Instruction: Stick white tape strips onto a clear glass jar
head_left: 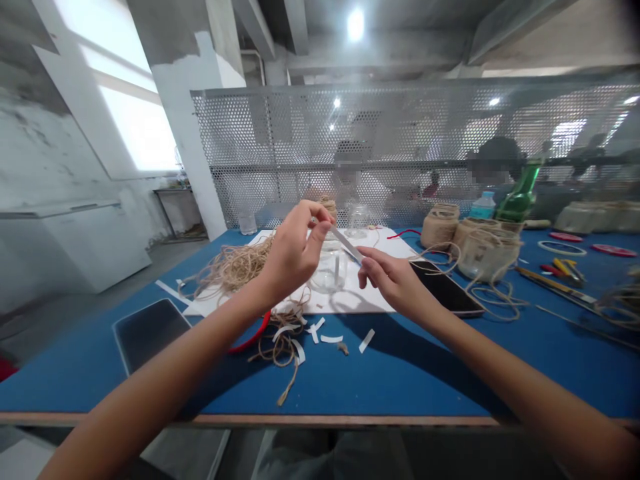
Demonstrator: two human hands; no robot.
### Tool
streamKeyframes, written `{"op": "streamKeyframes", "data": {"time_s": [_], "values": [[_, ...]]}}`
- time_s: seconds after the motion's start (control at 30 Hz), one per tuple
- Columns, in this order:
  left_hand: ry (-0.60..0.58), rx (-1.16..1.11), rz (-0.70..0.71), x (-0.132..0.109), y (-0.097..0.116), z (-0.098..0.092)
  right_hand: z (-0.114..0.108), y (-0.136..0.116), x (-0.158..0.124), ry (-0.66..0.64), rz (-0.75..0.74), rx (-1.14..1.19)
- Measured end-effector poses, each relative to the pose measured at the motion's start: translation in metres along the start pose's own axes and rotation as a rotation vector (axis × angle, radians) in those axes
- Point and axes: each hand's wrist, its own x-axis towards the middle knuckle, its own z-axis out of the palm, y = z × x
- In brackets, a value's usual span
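Observation:
My left hand (297,245) pinches the upper end of a narrow white tape strip (346,244) between thumb and fingertips. At the strip's lower end, my right hand (389,275) is closed on it, so the strip slants between both hands. Just below and behind it stands a clear glass jar (326,275) with a pale strip on its side. The jar rests on a large white sheet (367,303). A loose heap of jute twine (243,265) lies left of my left hand. White strip scraps (331,339) are scattered on the blue table in front.
Left, a dark flat panel (150,333) lies on the table; a dark tablet-like device (443,290) is at right. Beyond it stand twine-wrapped jars (439,227), a green bottle (523,193) and pens (555,283). A perforated metal screen (300,140) closes the back, with people behind it.

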Motion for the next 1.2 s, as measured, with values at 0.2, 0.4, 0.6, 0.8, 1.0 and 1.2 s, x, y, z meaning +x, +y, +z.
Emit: {"op": "streamKeyframes", "data": {"time_s": [0.2,0.4,0.6,0.8,1.0,1.2], "values": [[-0.099,0.102,-0.132,0.014,-0.004,-0.02,-0.008,-0.03,-0.016,0.005,0.132,-0.012],[-0.352,0.38,-0.124,0.015,-0.028,-0.014,0.0,-0.049,-0.049,-0.196,0.18,-0.167],[-0.514,0.469,0.076,0.009,-0.048,0.012,0.04,-0.056,-0.062,-0.324,-0.032,-0.316],[-0.47,0.532,0.14,0.002,-0.057,0.02,0.063,-0.06,-0.059,-0.337,-0.137,-0.356],[-0.418,0.559,0.185,-0.001,-0.058,0.023,0.065,-0.064,-0.056,-0.376,-0.104,-0.349],[-0.42,0.577,0.159,0.001,-0.057,0.025,0.066,-0.063,-0.058,-0.376,-0.102,-0.32]]}}
